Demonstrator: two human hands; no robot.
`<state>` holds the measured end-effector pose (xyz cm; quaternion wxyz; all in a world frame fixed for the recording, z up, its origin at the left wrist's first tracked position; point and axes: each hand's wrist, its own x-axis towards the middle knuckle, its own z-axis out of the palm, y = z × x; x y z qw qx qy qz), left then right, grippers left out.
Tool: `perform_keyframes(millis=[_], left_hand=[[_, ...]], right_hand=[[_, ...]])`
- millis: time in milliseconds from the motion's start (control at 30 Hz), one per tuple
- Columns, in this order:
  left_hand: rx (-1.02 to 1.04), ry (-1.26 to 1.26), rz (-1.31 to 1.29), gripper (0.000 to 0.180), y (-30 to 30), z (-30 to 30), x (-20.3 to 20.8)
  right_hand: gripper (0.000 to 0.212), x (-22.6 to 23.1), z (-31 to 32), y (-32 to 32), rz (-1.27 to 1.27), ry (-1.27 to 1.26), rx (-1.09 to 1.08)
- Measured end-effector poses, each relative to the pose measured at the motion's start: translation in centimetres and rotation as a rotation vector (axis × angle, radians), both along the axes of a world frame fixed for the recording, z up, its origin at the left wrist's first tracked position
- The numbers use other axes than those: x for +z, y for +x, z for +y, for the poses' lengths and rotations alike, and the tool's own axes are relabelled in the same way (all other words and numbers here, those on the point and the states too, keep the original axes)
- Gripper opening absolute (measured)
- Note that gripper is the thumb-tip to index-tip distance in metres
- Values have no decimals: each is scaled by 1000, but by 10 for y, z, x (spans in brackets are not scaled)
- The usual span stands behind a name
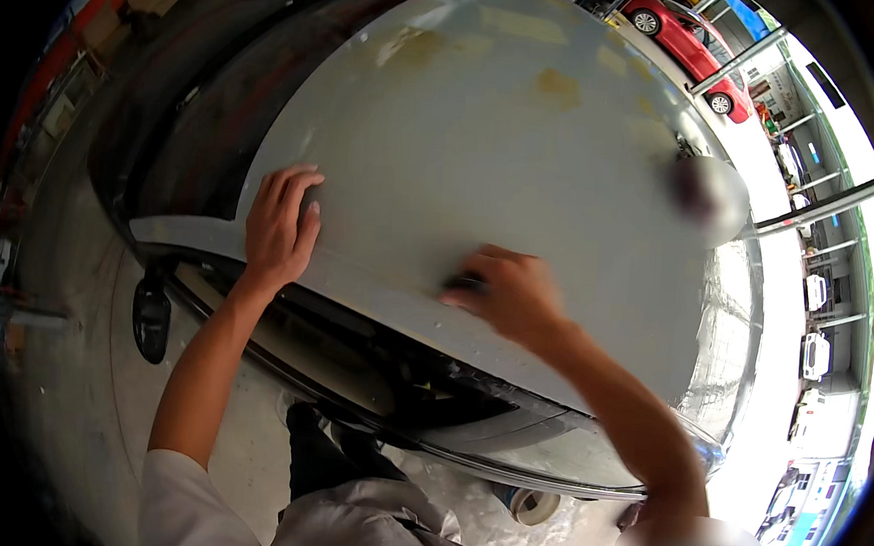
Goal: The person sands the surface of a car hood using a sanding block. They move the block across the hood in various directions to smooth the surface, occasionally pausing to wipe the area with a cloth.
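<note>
A car roof (404,151) in dull grey fills the middle of the head view, with yellowish-brown patches (558,87) toward its far side. My left hand (282,222) lies on the roof near its front left corner, fingers stretched out and holding nothing. Closer to the roof's near edge, my right hand (511,290) is closed around a small black pad (465,281) pressed to the grey surface. The fingers cover most of that pad, so its exact kind is unclear. Slight motion blur softens the right hand and forearm.
Below the roof run the car's side windows (331,362), with a black side mirror (151,318) at left. A bucket (533,506) stands on the floor by the car. A red car (686,46) is parked at far right.
</note>
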<state>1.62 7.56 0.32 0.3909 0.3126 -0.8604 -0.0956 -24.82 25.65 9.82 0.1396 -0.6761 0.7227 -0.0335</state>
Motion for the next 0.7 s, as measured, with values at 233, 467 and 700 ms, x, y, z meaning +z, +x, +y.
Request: perform_keyframes(millis=[233, 467, 700], left_hand=[[5, 11, 66, 31, -2, 7, -7], [38, 17, 42, 32, 3, 6, -9], [14, 12, 61, 33, -5, 6, -13]], right_hand=[[34, -2, -3, 12, -24, -51, 16], [34, 3, 21, -13, -66, 18, 29], [30, -8, -30, 36, -35, -96, 64]])
